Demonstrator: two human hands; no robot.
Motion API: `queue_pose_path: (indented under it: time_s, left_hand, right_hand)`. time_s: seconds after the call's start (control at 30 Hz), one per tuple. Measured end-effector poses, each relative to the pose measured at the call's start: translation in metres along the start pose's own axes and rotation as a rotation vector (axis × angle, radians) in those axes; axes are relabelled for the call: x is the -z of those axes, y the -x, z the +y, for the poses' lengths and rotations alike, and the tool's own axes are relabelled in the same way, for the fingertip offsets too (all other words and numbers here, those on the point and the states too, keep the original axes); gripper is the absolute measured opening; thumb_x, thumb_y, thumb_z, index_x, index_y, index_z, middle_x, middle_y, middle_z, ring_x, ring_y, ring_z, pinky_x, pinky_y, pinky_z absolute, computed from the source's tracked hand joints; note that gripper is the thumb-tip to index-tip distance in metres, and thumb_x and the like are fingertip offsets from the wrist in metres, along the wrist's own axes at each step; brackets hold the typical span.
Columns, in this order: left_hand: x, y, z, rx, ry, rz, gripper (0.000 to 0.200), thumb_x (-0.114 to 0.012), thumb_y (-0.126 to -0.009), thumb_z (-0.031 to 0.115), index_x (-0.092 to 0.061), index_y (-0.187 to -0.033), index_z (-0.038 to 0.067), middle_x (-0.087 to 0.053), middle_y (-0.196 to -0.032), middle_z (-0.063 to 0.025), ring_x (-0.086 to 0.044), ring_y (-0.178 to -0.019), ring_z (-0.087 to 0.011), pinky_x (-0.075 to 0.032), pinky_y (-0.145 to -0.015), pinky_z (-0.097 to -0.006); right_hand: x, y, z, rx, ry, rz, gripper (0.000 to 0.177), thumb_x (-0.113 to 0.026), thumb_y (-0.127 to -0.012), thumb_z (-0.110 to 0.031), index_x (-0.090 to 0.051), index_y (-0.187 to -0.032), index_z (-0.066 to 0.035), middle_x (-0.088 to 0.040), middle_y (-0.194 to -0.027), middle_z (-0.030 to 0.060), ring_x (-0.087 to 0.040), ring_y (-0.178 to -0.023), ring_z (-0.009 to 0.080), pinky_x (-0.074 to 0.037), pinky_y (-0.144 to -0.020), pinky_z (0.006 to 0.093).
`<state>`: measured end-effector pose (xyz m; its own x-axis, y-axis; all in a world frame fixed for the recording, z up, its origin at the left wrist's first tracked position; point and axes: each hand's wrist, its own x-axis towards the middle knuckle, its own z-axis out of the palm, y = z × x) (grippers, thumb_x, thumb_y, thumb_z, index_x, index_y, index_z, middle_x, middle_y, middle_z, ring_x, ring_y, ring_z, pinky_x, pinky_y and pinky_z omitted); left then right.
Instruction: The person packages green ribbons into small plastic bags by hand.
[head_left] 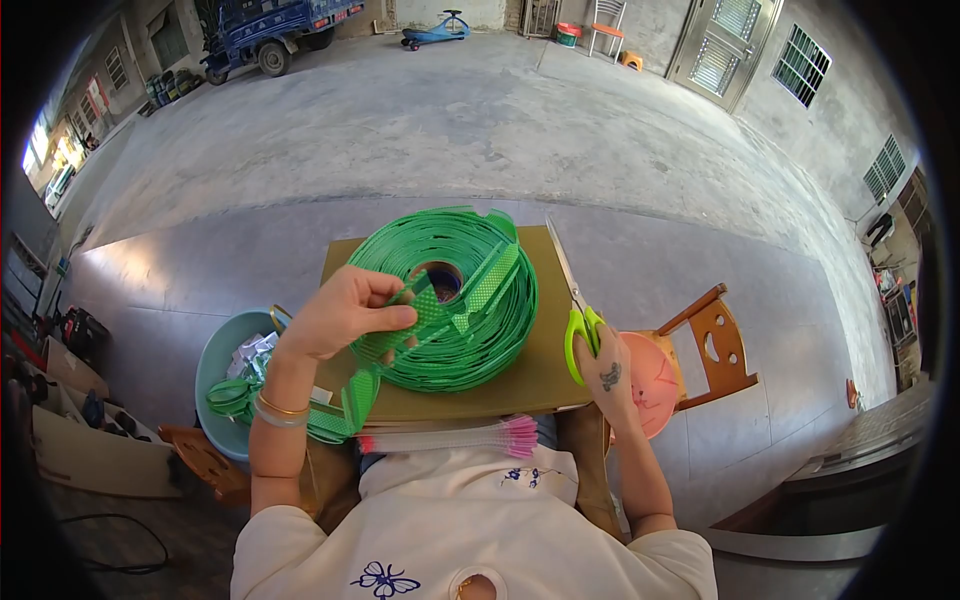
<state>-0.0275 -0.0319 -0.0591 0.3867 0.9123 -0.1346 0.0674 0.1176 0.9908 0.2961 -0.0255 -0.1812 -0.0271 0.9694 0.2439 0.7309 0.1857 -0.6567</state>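
A large roll of green strapping (460,350) lies on a small olive-brown table (555,385). Above its left side, my left hand (350,312) pinches a loose length of the green patterned strip (425,305). The strip runs from the roll past my fingers, and a further stretch hangs down toward a light blue basin (215,350). My right hand (610,375) holds scissors (577,300) with yellow-green handles at the table's right edge, blades pointing away from me. A bundle of thin clear sticks with pink ends (450,440) lies across my lap.
Green pieces and white scraps (250,360) fill part of the basin. At the right are a pink basin (650,385) and a wooden chair (715,345). Another wooden chair (205,460) is at the lower left. A blue vehicle (275,35) stands far back.
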Motion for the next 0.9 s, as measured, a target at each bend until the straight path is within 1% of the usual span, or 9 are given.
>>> queue_pose_path:
  time_s: [0.03,0.07,0.23,0.37,0.47,0.53,0.63,0.73,0.9]
  left_hand:
    - [0.006,0.009,0.007,-0.035,0.041,0.008,0.014,-0.062,-0.082,0.007,-0.059,-0.088,-0.005,-0.062,-0.073,-0.0081,-0.062,-0.064,-0.0127,-0.05,-0.044,-0.0235]
    - [0.011,0.018,0.015,-0.071,0.081,0.017,0.015,-0.062,-0.081,0.007,-0.058,-0.088,-0.005,-0.062,-0.073,-0.0082,-0.062,-0.062,-0.0127,-0.05,-0.043,-0.0231]
    - [0.016,0.039,0.063,-0.433,0.094,0.105,0.015,-0.062,-0.082,0.007,-0.057,-0.09,-0.005,-0.062,-0.07,-0.0104,-0.059,-0.052,-0.012,-0.048,-0.04,-0.0219]
    - [0.007,0.034,0.094,-0.617,-0.092,0.141,0.015,-0.061,-0.083,0.008,-0.058,-0.091,-0.005,-0.063,-0.07,-0.0111,-0.058,-0.05,-0.0115,-0.047,-0.04,-0.0215]
    - [-0.019,0.021,0.107,-0.473,-0.229,0.168,0.014,-0.06,-0.084,0.01,-0.057,-0.088,-0.003,-0.062,-0.071,-0.0083,-0.059,-0.056,-0.0104,-0.047,-0.044,-0.0203]
    - [-0.033,0.007,0.105,-0.412,-0.31,0.163,0.013,-0.06,-0.084,0.01,-0.057,-0.088,-0.003,-0.063,-0.072,-0.0071,-0.058,-0.058,-0.0093,-0.047,-0.048,-0.0199]
    - [-0.037,-0.014,0.091,-0.372,-0.4,0.122,0.013,-0.06,-0.085,0.01,-0.058,-0.09,-0.002,-0.064,-0.074,-0.0064,-0.058,-0.064,-0.0072,-0.048,-0.056,-0.0196]
    - [-0.039,-0.019,0.085,-0.308,-0.35,0.073,0.014,-0.06,-0.084,0.009,-0.058,-0.093,-0.002,-0.065,-0.08,-0.005,-0.059,-0.076,-0.0061,-0.047,-0.071,-0.0201]
    - [-0.021,-0.023,0.066,-0.264,-0.289,-0.158,0.02,-0.062,-0.082,0.006,-0.059,-0.099,-0.003,-0.065,-0.086,-0.0071,-0.06,-0.079,-0.0085,-0.048,-0.074,-0.022]
  right_hand:
    - [-0.004,0.001,0.008,0.089,0.091,0.094,0.029,-0.055,-0.083,-0.018,-0.052,-0.097,0.007,-0.055,-0.081,0.0189,-0.056,-0.077,0.0314,-0.044,-0.068,0.0387]
    - [-0.007,0.004,0.013,0.04,0.098,0.087,0.028,-0.056,-0.082,-0.017,-0.054,-0.099,0.005,-0.054,-0.096,0.0211,-0.052,-0.088,0.0375,-0.042,-0.075,0.0412]
    - [-0.026,0.011,0.028,0.005,0.243,0.009,0.029,-0.059,-0.08,-0.014,-0.053,-0.102,0.004,-0.052,-0.097,0.0201,-0.052,-0.088,0.0377,-0.042,-0.077,0.0409]
    - [-0.012,-0.001,0.005,0.232,0.3,0.025,0.037,-0.06,-0.081,-0.016,-0.05,-0.109,0.006,-0.054,-0.097,0.0158,-0.055,-0.087,0.0309,-0.045,-0.076,0.0374]
    - [0.019,-0.025,-0.08,0.244,-0.508,-0.202,0.034,-0.062,-0.082,-0.019,-0.053,-0.102,0.007,-0.056,-0.096,0.0147,-0.057,-0.089,0.0228,-0.046,-0.073,0.0316]
    - [0.029,-0.036,-0.121,0.413,-0.982,-0.258,0.028,-0.061,-0.084,-0.018,-0.057,-0.099,0.005,-0.058,-0.097,0.01,-0.057,-0.086,0.0151,-0.045,-0.071,0.0269]
    - [0.04,-0.048,-0.179,0.381,-1.204,-0.131,0.019,-0.062,-0.084,-0.014,-0.059,-0.091,0.004,-0.059,-0.088,0.0067,-0.057,-0.075,0.0106,-0.046,-0.066,0.025]
    - [0.049,-0.069,-0.183,0.372,-0.942,-0.111,0.016,-0.063,-0.083,-0.012,-0.058,-0.086,0.004,-0.06,-0.077,0.0052,-0.056,-0.065,0.0096,-0.045,-0.061,0.0216]
    - [0.069,-0.081,-0.172,0.409,-0.92,0.118,0.016,-0.063,-0.083,-0.011,-0.057,-0.083,0.004,-0.061,-0.071,0.0052,-0.055,-0.06,0.0095,-0.044,-0.056,0.0207]
